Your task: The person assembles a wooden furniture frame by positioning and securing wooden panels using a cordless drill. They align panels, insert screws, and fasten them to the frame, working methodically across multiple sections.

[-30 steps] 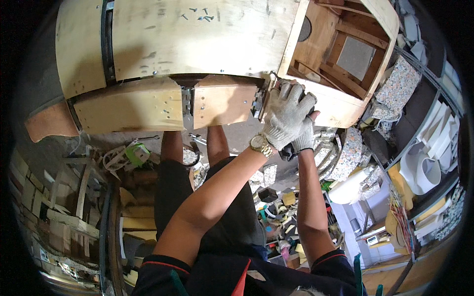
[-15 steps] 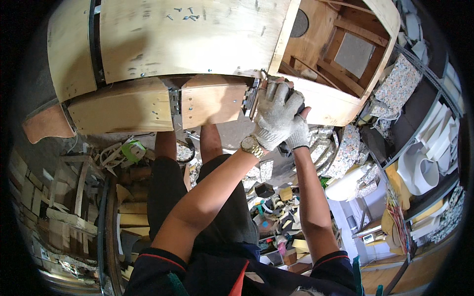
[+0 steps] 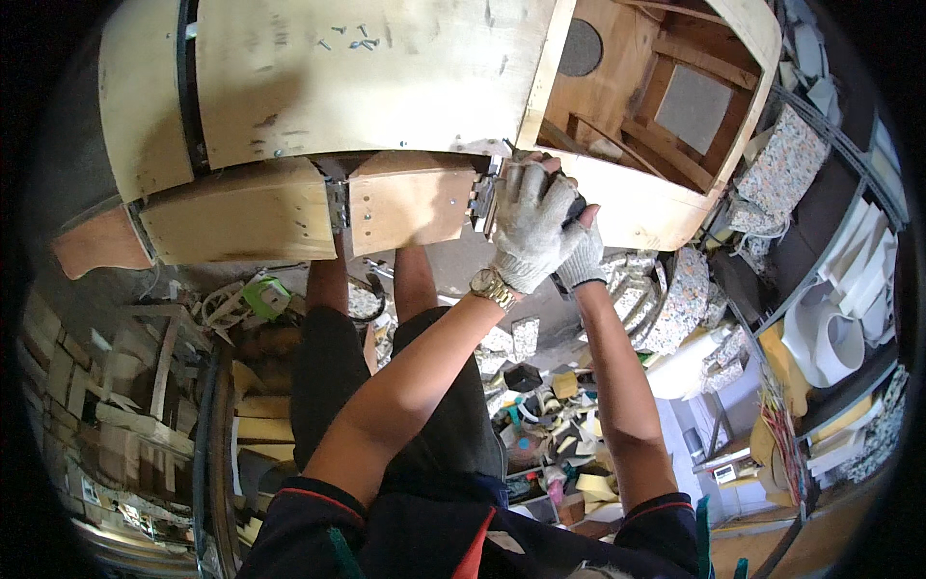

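Both my hands wear pale knitted gloves and meet at the right end of a plywood furniture frame (image 3: 415,205). My left hand (image 3: 535,207), its wrist in a gold watch, is closed with fingers curled over a dark tool (image 3: 577,206) that the gloves mostly hide. Behind and below it, my right hand (image 3: 585,259) wraps round the same tool, thumb sticking up. Just left of my left glove, a metal hinge (image 3: 479,198) sits in the gap between wooden parts. Another hinge (image 3: 337,203) joins two blocks farther left. The tool's tip is hidden.
Several loose screws (image 3: 363,43) lie on the large plywood panel (image 3: 386,96). An open wooden box section (image 3: 617,58) stands at the far right. Foam offcuts (image 3: 680,299) and mixed scraps (image 3: 540,434) cover the floor around my legs. Wood pieces (image 3: 145,425) are piled at left.
My view has shifted slightly. Both hands stay closed together beside the same hinge, with little visible movement against the frame.
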Tool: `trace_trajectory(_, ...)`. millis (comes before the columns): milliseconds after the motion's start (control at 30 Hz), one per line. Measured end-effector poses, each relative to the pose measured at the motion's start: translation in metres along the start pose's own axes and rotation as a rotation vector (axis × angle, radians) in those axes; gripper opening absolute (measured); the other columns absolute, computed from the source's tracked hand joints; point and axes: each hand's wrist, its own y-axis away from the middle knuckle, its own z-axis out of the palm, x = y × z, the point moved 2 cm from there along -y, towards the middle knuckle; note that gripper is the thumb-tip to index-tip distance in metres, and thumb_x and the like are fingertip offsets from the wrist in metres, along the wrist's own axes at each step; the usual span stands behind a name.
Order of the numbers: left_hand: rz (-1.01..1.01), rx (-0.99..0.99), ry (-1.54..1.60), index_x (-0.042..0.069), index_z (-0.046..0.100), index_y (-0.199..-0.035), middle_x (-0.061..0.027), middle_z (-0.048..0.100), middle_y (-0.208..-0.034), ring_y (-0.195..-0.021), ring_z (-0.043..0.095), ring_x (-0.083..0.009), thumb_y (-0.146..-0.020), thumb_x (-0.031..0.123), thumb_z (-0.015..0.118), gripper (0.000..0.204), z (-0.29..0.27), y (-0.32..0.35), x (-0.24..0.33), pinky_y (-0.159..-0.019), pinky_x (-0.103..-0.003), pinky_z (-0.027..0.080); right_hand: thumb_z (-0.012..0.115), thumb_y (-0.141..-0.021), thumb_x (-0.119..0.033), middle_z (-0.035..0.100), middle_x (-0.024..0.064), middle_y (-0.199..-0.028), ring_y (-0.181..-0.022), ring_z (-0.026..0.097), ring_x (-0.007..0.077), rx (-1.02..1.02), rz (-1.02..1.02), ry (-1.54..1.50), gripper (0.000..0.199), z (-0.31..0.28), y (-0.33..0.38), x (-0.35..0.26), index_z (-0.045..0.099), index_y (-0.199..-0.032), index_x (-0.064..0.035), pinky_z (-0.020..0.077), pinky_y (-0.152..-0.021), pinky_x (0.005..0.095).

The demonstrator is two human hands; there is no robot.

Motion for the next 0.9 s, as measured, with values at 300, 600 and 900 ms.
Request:
trace_trajectory(300,-0.004,0.002,-0.003,0.006,0.067,-0.102,-0.0145,0.060,-0.120,-0.122,0.056,-0.0380,-0.080,0.036,0.083,0.041,0.006,0.002,0.006,-0.099,-0.054,0.046,0.022,-0.107,-0.067,0.067,0.0092,-0.131,-0.116,0.061,0.0243,-0.075,-0.100,-0.133,0.079,-0.007,-0.027,0.044,0.056,-0.143,-0.0057,0.0458,-0.105,0.0384)
trace_trajectory(600,-0.149,0.082,0.072,0.005,0.068,-0.110,-0.0117,0.069,-0.094,-0.088,0.068,-0.0297,-0.094,0.024,0.072,0.025,-0.080,-0.053,-0.059,-0.080,-0.042,0.053,0.071,-0.083,-0.016,0.074,0.0181,-0.114,-0.102,0.072,0.0364,-0.002,-0.529,0.509,0.037,0.004,0.009,-0.056,0.073,-0.119,-0.0069,0.0574,-0.090,0.0426)
trace_trajectory(900,0.309,-0.251,-0.680,0.016,0.065,-0.121,-0.0082,0.064,-0.109,-0.100,0.067,-0.0312,-0.097,0.020,0.061,0.024,-0.194,-0.172,-0.224,-0.087,-0.044,0.057,0.070,-0.082,-0.009,0.075,0.0162,-0.109,-0.099,0.073,0.0340,0.190,-0.335,0.238,0.029,0.047,0.079,-0.031,0.074,-0.110,-0.0059,0.0561,-0.088,0.0431)
